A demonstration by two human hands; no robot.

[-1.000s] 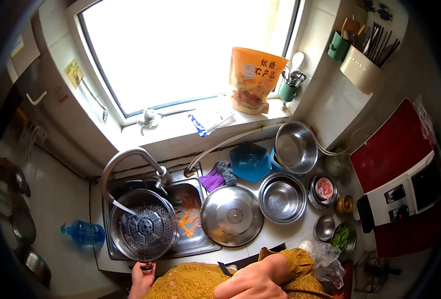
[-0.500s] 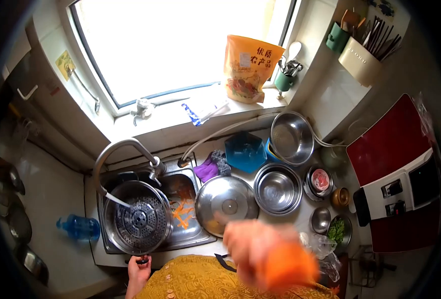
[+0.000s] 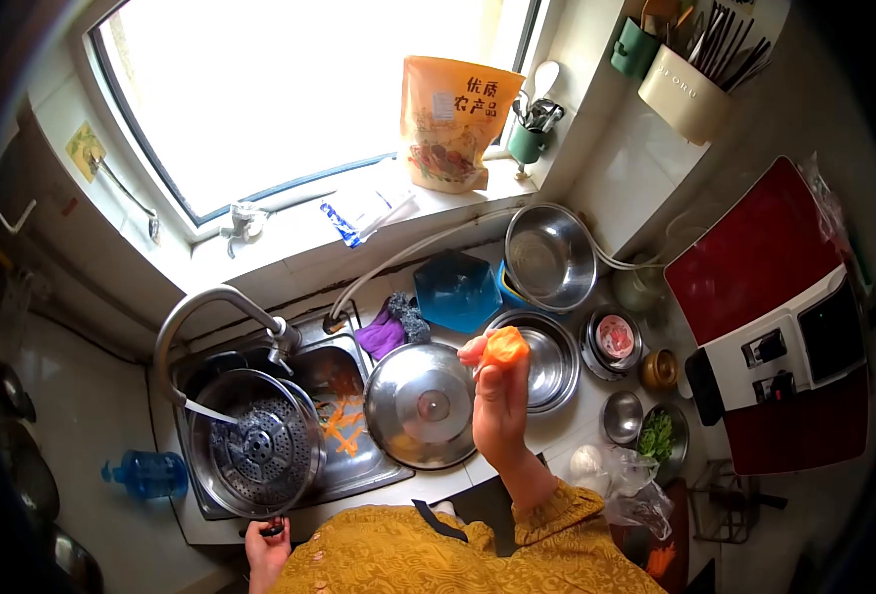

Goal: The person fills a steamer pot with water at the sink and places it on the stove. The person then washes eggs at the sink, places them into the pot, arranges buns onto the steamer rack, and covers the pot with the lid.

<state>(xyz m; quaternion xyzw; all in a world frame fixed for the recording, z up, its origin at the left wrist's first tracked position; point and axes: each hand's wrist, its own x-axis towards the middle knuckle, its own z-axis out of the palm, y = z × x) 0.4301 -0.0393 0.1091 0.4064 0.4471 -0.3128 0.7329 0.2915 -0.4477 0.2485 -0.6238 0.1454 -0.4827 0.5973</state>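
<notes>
we have bare worktop (image 3: pixel 564 436) in front of the steel bowls (image 3: pixel 555 368); across their left edge, our right fingers (image 3: pixel 493 384) pinch a bright orange, stubby chunk (image 3: pixel 506 347), while our left fingers (image 3: pixel 257 541) clasp a black handle (image 3: pixel 274 531).

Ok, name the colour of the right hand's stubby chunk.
The stubby chunk is bright orange; see head view.

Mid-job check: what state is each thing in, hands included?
Right hand: raised, holding an orange piece
Left hand: closed on a black item at the near edge of the pot
Pot: uncovered, perforated tray inside
Lid: lying knob up
Faucet: spout over the pot; flow unclear
Sink: orange scraps in it
Bowls beside the lid: nested
Bag: standing upright
</notes>
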